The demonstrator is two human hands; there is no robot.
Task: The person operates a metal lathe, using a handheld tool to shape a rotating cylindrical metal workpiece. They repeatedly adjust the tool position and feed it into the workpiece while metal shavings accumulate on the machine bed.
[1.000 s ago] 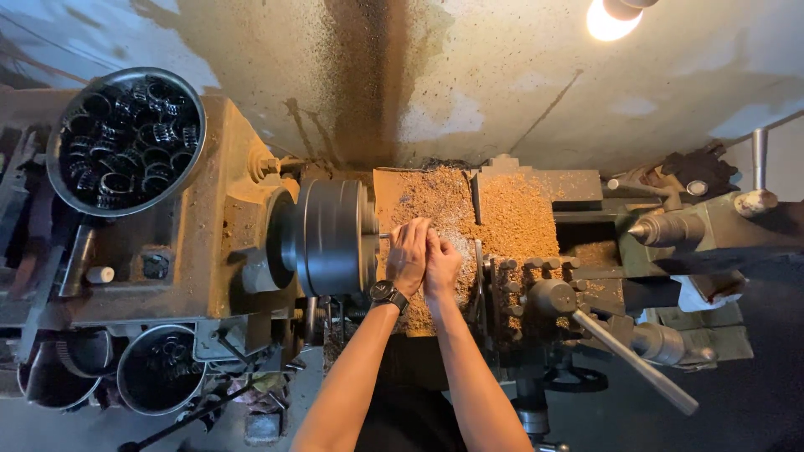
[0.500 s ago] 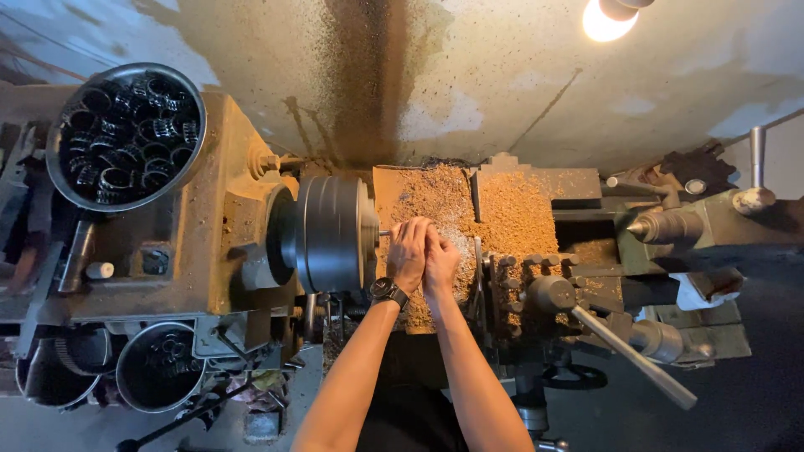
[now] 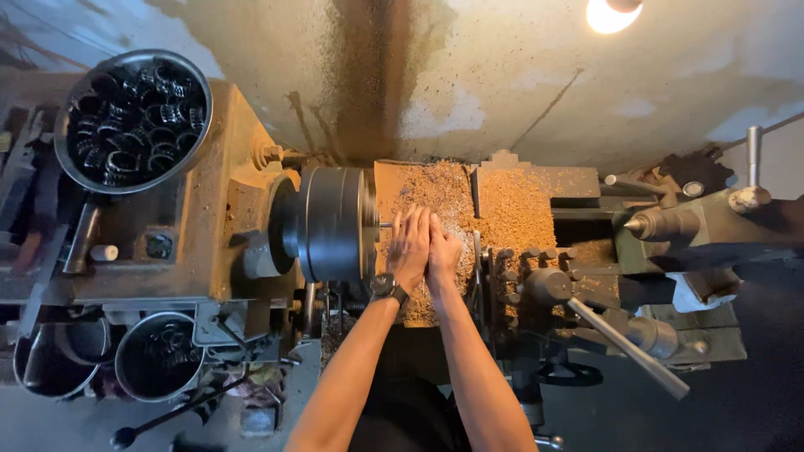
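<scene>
Stained wall (image 3: 469,75), glowing lamp (image 3: 610,12) overhead

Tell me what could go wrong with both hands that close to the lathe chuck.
The chuck looks blurred at its edge, so it may be turning; the left hand and right hand lie right beside it and could be caught. The wristwatch could snag. The chips could cut bare skin.

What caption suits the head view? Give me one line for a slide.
Both hands, left hand beside right hand, pressed together by the lathe chuck above a chip-covered bed.
</scene>
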